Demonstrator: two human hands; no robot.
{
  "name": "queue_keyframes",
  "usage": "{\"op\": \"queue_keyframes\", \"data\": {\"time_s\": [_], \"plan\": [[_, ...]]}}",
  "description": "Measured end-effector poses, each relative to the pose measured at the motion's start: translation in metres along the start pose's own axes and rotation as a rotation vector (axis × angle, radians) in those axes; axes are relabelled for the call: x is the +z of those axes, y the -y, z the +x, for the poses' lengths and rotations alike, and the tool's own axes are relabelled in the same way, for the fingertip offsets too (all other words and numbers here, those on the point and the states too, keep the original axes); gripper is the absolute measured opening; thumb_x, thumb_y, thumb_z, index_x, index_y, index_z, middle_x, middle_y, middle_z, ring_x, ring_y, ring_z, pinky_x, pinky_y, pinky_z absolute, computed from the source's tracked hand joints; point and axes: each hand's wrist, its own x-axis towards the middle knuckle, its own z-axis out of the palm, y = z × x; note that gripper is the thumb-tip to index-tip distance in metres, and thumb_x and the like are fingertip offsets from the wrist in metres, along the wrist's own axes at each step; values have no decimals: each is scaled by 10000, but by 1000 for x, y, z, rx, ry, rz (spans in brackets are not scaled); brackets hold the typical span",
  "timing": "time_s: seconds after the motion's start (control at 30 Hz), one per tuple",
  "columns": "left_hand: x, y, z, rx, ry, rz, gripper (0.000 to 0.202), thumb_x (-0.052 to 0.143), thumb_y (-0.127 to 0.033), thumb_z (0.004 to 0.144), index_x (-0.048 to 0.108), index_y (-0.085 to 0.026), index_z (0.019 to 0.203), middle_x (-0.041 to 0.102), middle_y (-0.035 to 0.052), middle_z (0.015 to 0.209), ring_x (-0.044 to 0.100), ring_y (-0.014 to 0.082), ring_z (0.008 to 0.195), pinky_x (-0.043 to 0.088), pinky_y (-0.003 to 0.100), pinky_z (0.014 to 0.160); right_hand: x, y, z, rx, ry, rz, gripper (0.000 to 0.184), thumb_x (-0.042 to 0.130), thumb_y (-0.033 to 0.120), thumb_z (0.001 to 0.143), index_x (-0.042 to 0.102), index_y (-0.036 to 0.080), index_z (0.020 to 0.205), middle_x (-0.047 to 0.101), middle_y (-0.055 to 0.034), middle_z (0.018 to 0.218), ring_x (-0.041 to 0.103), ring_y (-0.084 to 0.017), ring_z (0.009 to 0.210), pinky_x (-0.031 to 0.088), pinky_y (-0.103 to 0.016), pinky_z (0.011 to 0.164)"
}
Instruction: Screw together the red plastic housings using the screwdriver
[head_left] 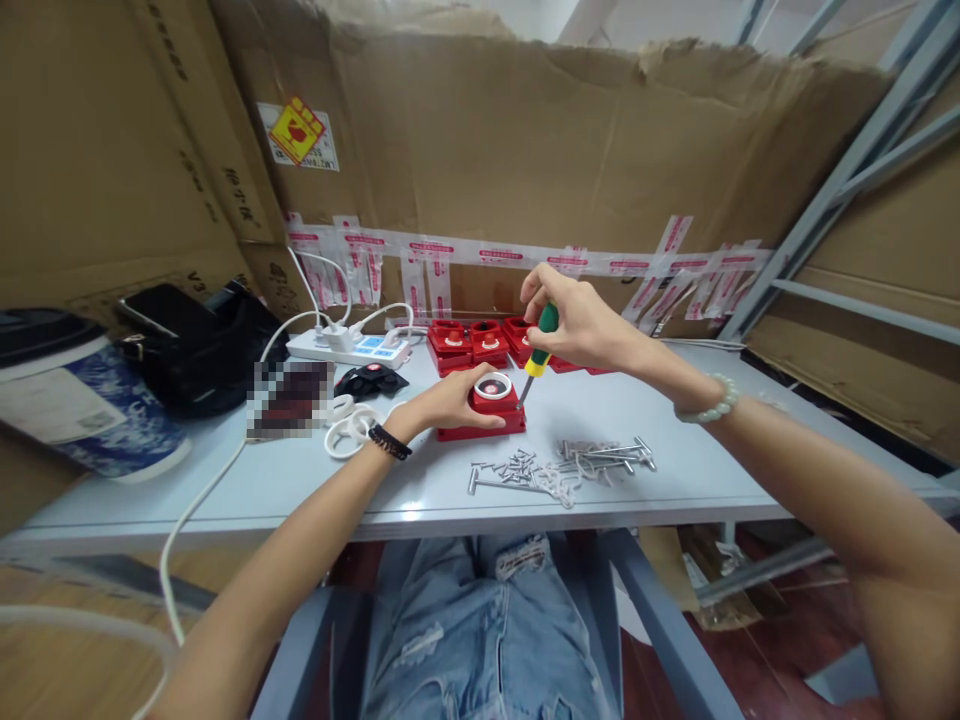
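Observation:
My left hand [457, 402] is wrapped around a red box [499, 405] with a white ring and a dark round centre on top, holding it against the table. In my right hand [574, 318] is a screwdriver [544, 340] with a green and yellow handle. It is tilted, and its tip meets the right edge of the red box, at what looks like a corner screw. Close in front lie loose screws [517, 467] and several T-shaped metal rods [611, 455]. More red boxes [487, 343] stand in a row behind, partly hidden by my right hand.
White rings [349, 430] and black parts [370, 380] lie to the left. A power strip [349, 347] with cables stands behind them. Further left are a black bag [202, 350] and a large cup [90, 395]. Cardboard [525, 150] walls the back; a metal rack [832, 190] rises at right.

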Motion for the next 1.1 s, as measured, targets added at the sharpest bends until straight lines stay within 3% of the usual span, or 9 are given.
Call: {"op": "queue_keyframes", "data": {"time_s": [0.07,0.17,0.23,0.3,0.33,0.43,0.57,0.83,1.1], "plan": [[0,0,0,6,-1,-1,633,724,-491,662,487,-213,1180,630,74,1142,605,251,1015,452,351,878,-3,2,2,-1,-71,17,353,567,101,673,521,167,1017,645,-31,813,522,-127,658,422,-296,624],[0,0,0,3,-5,9,625,724,-506,655,494,-209,1154,631,76,1127,606,254,1003,454,352,863,-5,5,3,43,-108,-26,217,547,146,717,597,147,928,642,-38,743,534,-127,647,421,-293,633],[0,0,0,-7,-12,19,635,725,-509,651,492,-204,1157,633,79,1118,606,259,999,455,353,854,0,3,1,127,101,-51,133,563,229,745,640,140,806,618,-34,631,527,-124,579,409,-283,581],[0,0,0,-3,-18,23,623,720,-500,657,495,-202,1156,634,80,1117,607,259,996,455,351,848,11,-2,-3,215,442,-70,211,597,336,742,657,139,700,590,-29,541,504,-119,503,377,-273,510],[0,0,0,2,-19,21,612,716,-496,662,497,-203,1154,633,79,1119,607,258,996,455,349,847,18,-6,-5,238,535,-110,250,612,372,729,654,139,648,588,-33,531,495,-119,490,362,-271,491],[1,0,0,15,-18,9,622,721,-493,657,500,-206,1162,632,77,1131,605,259,1011,454,352,859,40,-18,-10,233,607,-159,242,617,363,725,669,134,670,623,-42,587,513,-116,525,363,-256,507],[1,1,1,11,-23,-2,648,735,-506,633,508,-208,1162,631,80,1147,600,275,1032,453,364,875,55,-24,-11,201,640,-162,191,622,322,713,665,139,681,633,-40,614,527,-115,561,367,-238,530],[1,1,1,16,-27,-1,600,732,-452,646,520,-210,1152,642,76,1122,610,264,1001,457,361,867,54,-12,-14,251,562,-259,130,614,213,644,680,178,751,669,-41,731,578,-145,679,355,-232,551],[1,-2,0,15,-25,-20,598,739,-449,633,533,-202,1138,643,74,1119,610,262,996,459,357,854,48,-12,-16,239,510,-265,190,661,301,624,714,170,752,658,-49,674,571,-163,668,355,-259,557]]}}
